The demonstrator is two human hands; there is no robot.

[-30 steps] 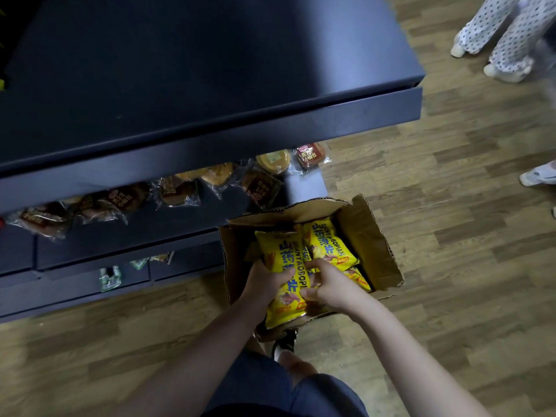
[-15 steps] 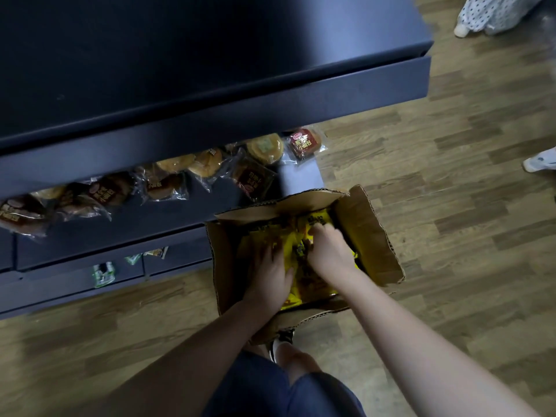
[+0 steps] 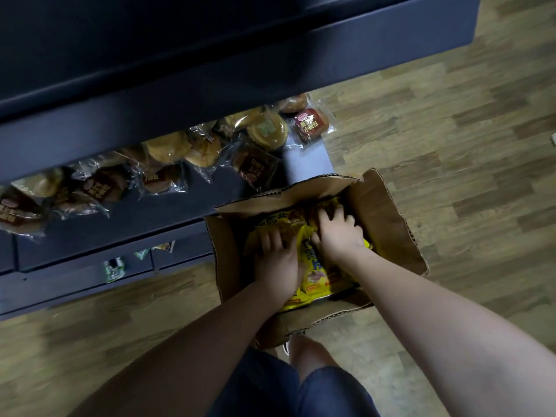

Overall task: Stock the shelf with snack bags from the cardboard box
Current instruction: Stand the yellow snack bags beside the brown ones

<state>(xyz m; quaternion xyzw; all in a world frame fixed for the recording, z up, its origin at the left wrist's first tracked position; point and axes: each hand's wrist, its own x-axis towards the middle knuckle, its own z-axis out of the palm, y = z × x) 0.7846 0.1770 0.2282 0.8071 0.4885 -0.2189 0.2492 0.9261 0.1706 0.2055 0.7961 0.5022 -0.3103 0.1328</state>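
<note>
The floor (image 3: 436, 121) is wood-look plank in mixed brown and grey tones, running across the right side and the lower left of the view. Clear-wrapped buns (image 3: 264, 130) lie in a loose row, pale round ones mixed with darker ones carrying brown labels. At the right end of that row sits a small red-labelled packet (image 3: 311, 125), its wrapper overhanging the edge above the floor. Lower down, a green-and-white packet (image 3: 114, 267) pokes out, with two smaller packets (image 3: 156, 249) just to its right; their print is too blurred to read.
</note>
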